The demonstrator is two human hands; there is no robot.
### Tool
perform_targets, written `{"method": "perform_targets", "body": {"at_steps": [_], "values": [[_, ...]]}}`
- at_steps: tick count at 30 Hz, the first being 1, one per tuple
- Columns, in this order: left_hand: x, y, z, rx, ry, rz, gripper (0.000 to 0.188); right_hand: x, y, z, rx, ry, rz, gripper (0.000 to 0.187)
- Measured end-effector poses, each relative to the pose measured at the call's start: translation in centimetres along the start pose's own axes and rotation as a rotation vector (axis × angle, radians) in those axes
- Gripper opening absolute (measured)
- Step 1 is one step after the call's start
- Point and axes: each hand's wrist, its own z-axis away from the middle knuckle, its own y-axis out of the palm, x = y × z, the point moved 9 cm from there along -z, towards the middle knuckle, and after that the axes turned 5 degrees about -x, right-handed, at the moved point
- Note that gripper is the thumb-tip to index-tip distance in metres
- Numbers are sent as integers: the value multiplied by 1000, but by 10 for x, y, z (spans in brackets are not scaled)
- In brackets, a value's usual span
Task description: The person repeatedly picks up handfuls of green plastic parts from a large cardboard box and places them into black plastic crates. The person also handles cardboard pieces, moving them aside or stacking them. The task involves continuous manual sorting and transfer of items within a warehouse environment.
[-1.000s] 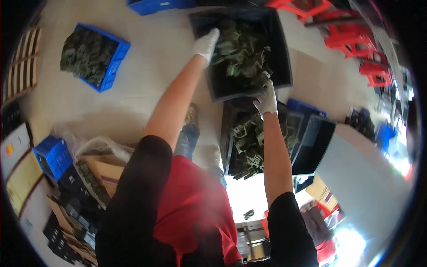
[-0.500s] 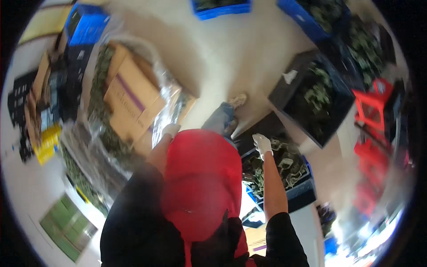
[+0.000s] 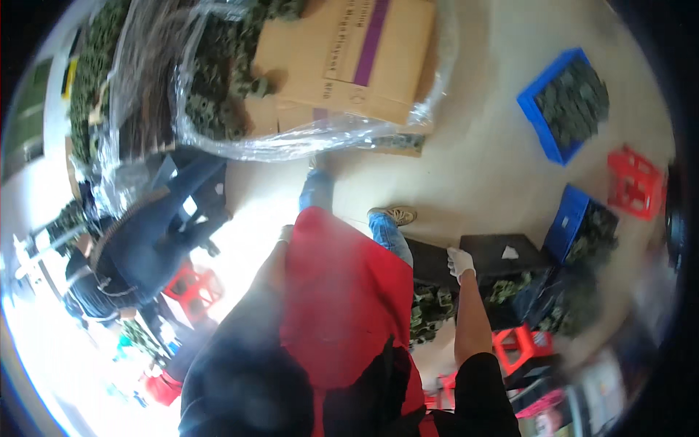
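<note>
My right hand (image 3: 459,264), in a white glove, hangs right of my body with its fingers curled in. Nothing shows in it. It overlaps the edges of two black crates; I cannot tell whether it touches either. The left of these, a black crate (image 3: 429,264), has grey-green moulded parts (image 3: 432,309) beside its dark panel. The other black crate (image 3: 484,249) has similar parts and a white scrap of paper on its wall. My left hand (image 3: 286,234) is mostly hidden behind my red apron (image 3: 342,291); its fingers do not show.
Ahead lies a large cardboard box (image 3: 342,62) with clear plastic film (image 3: 291,146) and green-grey parts around it. Blue crates (image 3: 557,156) and a red crate (image 3: 636,182) stand to the right. At left a person in dark clothes (image 3: 149,240) bends over near another red crate (image 3: 193,291).
My view has turned left: the cardboard box has shifted from the left to ahead, and a person has come into view at left. My right hand stays raised at my side, fingers curled.
</note>
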Motion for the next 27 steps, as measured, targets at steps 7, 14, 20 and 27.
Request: {"method": "perform_targets", "body": {"at_steps": [7, 14, 20, 27], "values": [[48, -88, -94, -357, -147, 306, 62, 267, 189, 17, 32, -322, -72, 47], [2, -189, -114, -165, -156, 1034, 52, 466, 234, -40, -245, -722, -286, 78], [24, -136, -135, -61, -77, 838, 58, 482, 211, -103, -405, -394, -303, 80], [-178, -167, -131, 116, -239, 1515, 51, 501, 209, -56, -158, -656, 41, 65]]}}
